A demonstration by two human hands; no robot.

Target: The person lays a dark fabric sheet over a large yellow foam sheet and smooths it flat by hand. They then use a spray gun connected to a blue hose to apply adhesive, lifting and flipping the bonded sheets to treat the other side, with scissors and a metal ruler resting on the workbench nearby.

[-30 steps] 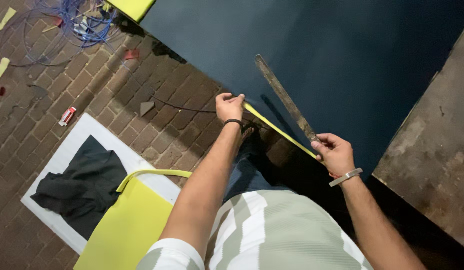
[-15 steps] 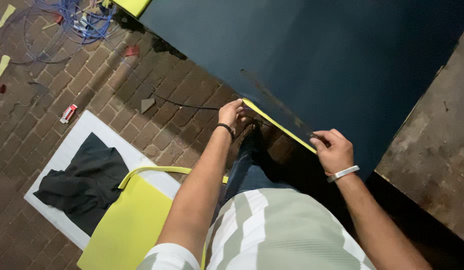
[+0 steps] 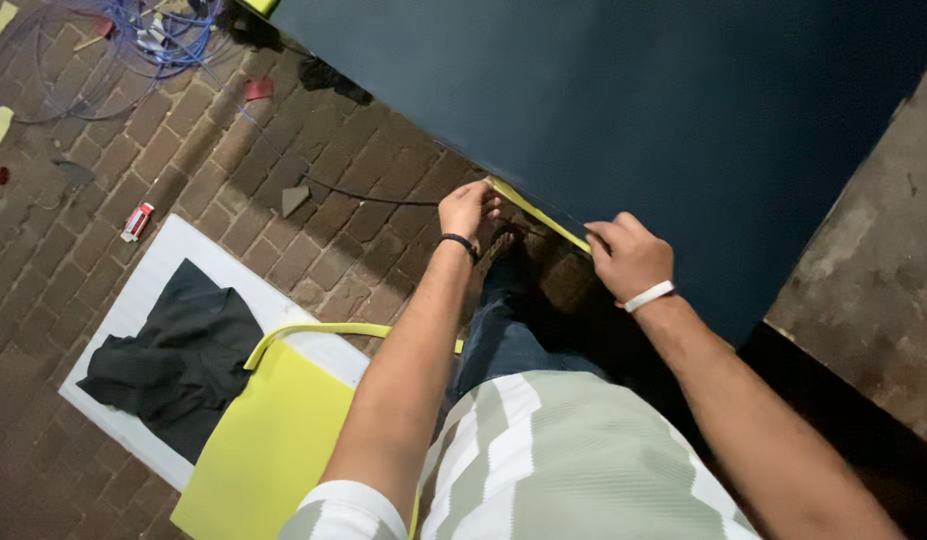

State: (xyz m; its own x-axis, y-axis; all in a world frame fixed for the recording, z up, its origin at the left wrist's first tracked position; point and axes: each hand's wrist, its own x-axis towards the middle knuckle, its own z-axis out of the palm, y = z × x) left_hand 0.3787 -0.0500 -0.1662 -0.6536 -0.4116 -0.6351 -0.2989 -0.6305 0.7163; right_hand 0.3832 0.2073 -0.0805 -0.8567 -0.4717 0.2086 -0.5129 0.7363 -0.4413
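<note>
**A:** What are the hands on?

**B:** A thin yellow strip [image 3: 539, 213], stretched along the lower edge of a big dark blue panel [image 3: 634, 110]. The left hand [image 3: 468, 208] has its fingers curled and pinched on the strip's end at about ten o'clock from the strip's middle. The right hand [image 3: 629, 258] sits at the other end, around four o'clock, fingers pressed together on the strip against the panel's edge; whether it pinches or only presses, I cannot tell.

**A:** Anything on the wrists?

**B:** A black band [image 3: 458, 243] on the left, a white band [image 3: 648, 296] on the right.

**A:** And the strip itself?

**B:** It runs straight and slanted between the two hands, touching the panel's rim, just above the person's shoes, which are too dark to make out well.

**A:** What lies about?

**B:** The floor is brick paving [image 3: 184, 150]. At eight o'clock from the hands lies a white board [image 3: 159, 270] with a black cloth [image 3: 179, 360] on it, and a yellow sheet [image 3: 269, 450] overlaps its near corner. A loop of yellow strip [image 3: 314, 330] curls along that sheet's upper edge. At eleven o'clock, well apart, is a tangle of blue wire [image 3: 154, 35]. A thin black cable [image 3: 364, 195] crosses the bricks toward the left hand. A small red and white can [image 3: 137, 221] lies near the board's far corner.
</note>
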